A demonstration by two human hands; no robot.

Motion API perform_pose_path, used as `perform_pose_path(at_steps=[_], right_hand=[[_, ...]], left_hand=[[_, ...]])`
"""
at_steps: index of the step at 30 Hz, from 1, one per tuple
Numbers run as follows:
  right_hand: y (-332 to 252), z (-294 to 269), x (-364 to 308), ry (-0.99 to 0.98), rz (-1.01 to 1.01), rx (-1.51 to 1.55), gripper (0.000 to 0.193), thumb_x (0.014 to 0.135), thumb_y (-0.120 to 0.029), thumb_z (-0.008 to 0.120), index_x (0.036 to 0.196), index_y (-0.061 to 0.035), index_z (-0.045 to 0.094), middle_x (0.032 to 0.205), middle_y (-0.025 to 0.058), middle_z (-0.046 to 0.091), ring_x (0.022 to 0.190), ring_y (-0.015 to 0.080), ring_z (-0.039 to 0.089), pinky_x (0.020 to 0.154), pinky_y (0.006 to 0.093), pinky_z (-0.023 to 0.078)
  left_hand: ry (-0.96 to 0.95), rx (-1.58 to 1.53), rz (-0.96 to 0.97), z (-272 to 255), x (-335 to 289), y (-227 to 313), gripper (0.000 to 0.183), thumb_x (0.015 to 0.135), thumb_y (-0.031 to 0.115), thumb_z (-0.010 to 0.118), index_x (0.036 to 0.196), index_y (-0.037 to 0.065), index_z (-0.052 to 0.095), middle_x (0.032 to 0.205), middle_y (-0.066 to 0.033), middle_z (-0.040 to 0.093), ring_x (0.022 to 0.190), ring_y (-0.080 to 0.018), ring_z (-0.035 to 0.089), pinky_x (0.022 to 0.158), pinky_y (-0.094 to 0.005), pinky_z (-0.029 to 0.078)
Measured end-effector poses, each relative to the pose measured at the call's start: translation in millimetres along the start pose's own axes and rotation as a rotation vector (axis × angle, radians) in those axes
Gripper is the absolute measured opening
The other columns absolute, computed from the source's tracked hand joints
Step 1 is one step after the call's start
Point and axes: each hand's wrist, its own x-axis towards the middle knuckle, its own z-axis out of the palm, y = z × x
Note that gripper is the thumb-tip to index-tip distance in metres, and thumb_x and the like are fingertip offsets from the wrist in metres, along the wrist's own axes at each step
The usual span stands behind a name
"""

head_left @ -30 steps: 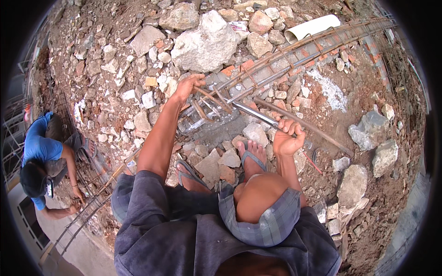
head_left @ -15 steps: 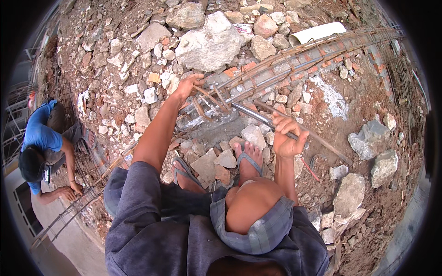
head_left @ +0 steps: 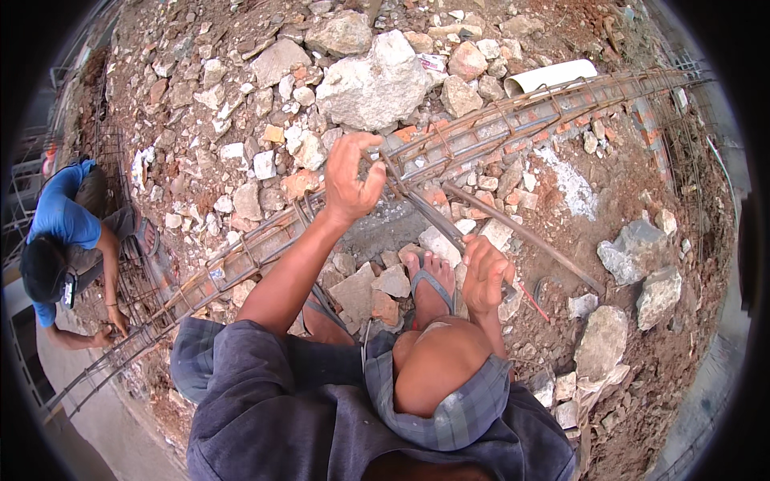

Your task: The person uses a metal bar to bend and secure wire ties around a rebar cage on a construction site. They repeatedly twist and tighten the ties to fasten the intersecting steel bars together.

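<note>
My right hand point(head_left: 484, 276) is closed round a grey metal bar point(head_left: 437, 216), which slants away from me to the left. The bar's far end meets the rusty rebar cage point(head_left: 457, 144) close to a bent stirrup point(head_left: 391, 167). My left hand point(head_left: 349, 178) is raised beside that stirrup, thumb and fingers apart. Whether its fingertips touch the steel, I cannot tell. The cage runs from lower left to upper right over a low brick and mortar strip. A second rusty rod point(head_left: 525, 235) lies slanting on the ground to the right of the bar.
Broken stones and a large pale rock point(head_left: 375, 82) lie beyond the cage. A white pipe piece point(head_left: 551, 78) rests behind it. At the left, a co-worker in a blue shirt point(head_left: 70, 204) crouches with hands on the cage's left end. My sandalled feet point(head_left: 433, 284) stand among rubble.
My left hand has shifted right and toward me, with its thumb now spread. My right hand has come nearer to me and slightly left, swinging the bar to a steeper slant.
</note>
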Motion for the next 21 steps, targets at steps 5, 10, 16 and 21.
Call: perform_pose_path(at_steps=[5, 10, 16, 21], right_hand=[[0.6, -10.5, 2.4, -0.114, -0.014, -0.115, 0.063, 0.105, -0.056, 0.048, 0.062, -0.0113, 0.04, 0.065, 0.0043, 0.046, 0.072, 0.0226, 0.05, 0.086, 0.0431, 0.045], [-20.2, -15.0, 39.0, -0.367, -0.06, -0.33, 0.072, 0.094, -0.071, 0.058, 0.063, -0.0065, 0.052, 0.068, 0.0065, 0.06, 0.069, 0.0248, 0.059, 0.072, 0.0369, 0.045], [-18.3, 11.7, 68.5, -0.497, -0.193, -0.258, 0.071, 0.086, -0.073, 0.064, 0.064, -0.0066, 0.058, 0.067, 0.0021, 0.065, 0.065, 0.0221, 0.066, 0.067, 0.0348, 0.048], [-17.2, 23.8, 80.8, -0.59, -0.135, -0.127, 0.069, 0.078, -0.068, 0.076, 0.06, -0.0045, 0.055, 0.065, 0.0038, 0.061, 0.061, 0.0244, 0.065, 0.06, 0.0345, 0.047]], left_hand=[[-0.487, -0.236, 0.134, 72.7, -40.3, 97.7, 0.039, 0.067, 0.017, 0.075, 0.104, 0.009, 0.066, 0.091, -0.0154, 0.07, 0.089, -0.0364, 0.069, 0.078, -0.0466, 0.053], [-0.787, -0.322, -0.15, 88.7, -38.7, 98.1, 0.06, 0.069, 0.036, 0.083, 0.118, 0.016, 0.054, 0.065, -0.0106, 0.062, 0.061, -0.0363, 0.065, 0.055, -0.0467, 0.044], [-0.69, -0.601, -0.222, 65.4, -22.6, 95.3, 0.067, 0.071, 0.035, 0.084, 0.127, 0.013, 0.053, 0.082, -0.0092, 0.072, 0.083, -0.0327, 0.072, 0.065, -0.0419, 0.051], [-0.695, -0.622, -0.262, 60.7, -14.8, 88.0, 0.059, 0.074, 0.029, 0.082, 0.123, 0.011, 0.055, 0.08, -0.0068, 0.071, 0.078, -0.0308, 0.071, 0.066, -0.041, 0.053]])
